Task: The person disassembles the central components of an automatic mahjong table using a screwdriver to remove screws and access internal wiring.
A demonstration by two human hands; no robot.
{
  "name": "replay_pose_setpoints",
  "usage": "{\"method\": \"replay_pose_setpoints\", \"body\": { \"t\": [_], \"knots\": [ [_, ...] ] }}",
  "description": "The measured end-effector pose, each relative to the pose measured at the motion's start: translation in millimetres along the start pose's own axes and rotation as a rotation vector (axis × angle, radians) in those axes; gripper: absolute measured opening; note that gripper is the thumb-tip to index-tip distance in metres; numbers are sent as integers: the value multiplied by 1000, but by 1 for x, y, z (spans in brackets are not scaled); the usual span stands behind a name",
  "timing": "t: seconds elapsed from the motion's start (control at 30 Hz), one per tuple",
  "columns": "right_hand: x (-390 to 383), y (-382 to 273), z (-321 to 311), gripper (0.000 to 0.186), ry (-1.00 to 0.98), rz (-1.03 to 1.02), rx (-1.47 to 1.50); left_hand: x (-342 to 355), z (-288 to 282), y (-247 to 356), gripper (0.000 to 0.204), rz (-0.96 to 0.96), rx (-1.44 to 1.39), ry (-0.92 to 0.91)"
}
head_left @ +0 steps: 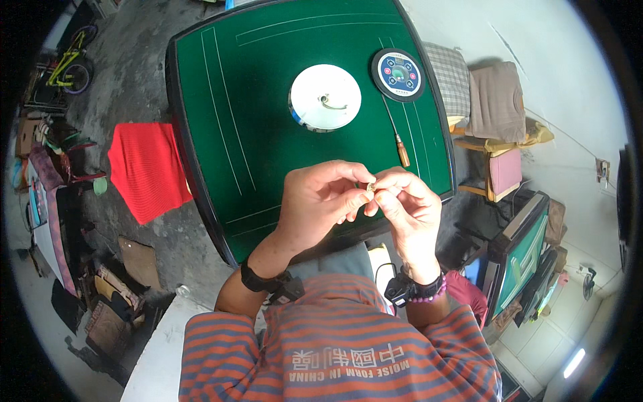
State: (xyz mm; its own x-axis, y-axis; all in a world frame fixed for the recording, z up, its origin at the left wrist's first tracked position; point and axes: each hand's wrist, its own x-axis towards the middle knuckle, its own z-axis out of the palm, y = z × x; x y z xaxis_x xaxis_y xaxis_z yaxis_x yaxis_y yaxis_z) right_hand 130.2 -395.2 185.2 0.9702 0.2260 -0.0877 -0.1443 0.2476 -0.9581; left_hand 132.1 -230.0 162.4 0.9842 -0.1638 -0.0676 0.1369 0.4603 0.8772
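My left hand (315, 194) and my right hand (410, 208) meet over the near part of a green felt-topped table (261, 127). Between their fingertips they pinch a small brass-coloured piece (370, 188), too small to make out its kind. Both hands are closed, and the fingers cover much of the piece. Beyond them on the felt sits a white round drum (321, 87) with a short wire at its middle. To its right lies a round control panel (400, 75) with a dark rim and buttons. A screwdriver (402, 151) with a wooden handle lies below that panel.
A dark raised rim (194, 161) runs round the table. A red-covered seat (147, 167) stands at its left. Chairs with cloths (497, 100) line the right side, and a second green-topped table (526, 258) leans upright at lower right. A bicycle (67, 70) stands far left.
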Motion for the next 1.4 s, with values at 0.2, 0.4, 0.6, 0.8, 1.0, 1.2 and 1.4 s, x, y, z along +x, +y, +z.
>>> {"method": "replay_pose_setpoints", "body": {
  "t": [0.2,0.4,0.6,0.8,1.0,1.2,1.4],
  "knots": [
    [-6,-1,3,14,-2,-9,21,-4,5,12,17,116,150,-8],
    [-12,-2,5,14,4,-21,27,-8,8,23,19,273,436,1],
    [-15,-7,5,15,18,-25,12,-10,10,24,22,379,645,8],
    [-14,-6,5,13,8,-55,18,-9,9,20,23,429,692,17],
    [-18,17,-17,10,31,139,89,-8,5,-7,20,391,677,-43],
    [-23,87,-127,9,273,280,-188,-2,-34,-81,23,-26,594,93],
    [-38,166,-315,12,710,395,-673,37,-120,-165,41,-385,399,411]
  ]
}}
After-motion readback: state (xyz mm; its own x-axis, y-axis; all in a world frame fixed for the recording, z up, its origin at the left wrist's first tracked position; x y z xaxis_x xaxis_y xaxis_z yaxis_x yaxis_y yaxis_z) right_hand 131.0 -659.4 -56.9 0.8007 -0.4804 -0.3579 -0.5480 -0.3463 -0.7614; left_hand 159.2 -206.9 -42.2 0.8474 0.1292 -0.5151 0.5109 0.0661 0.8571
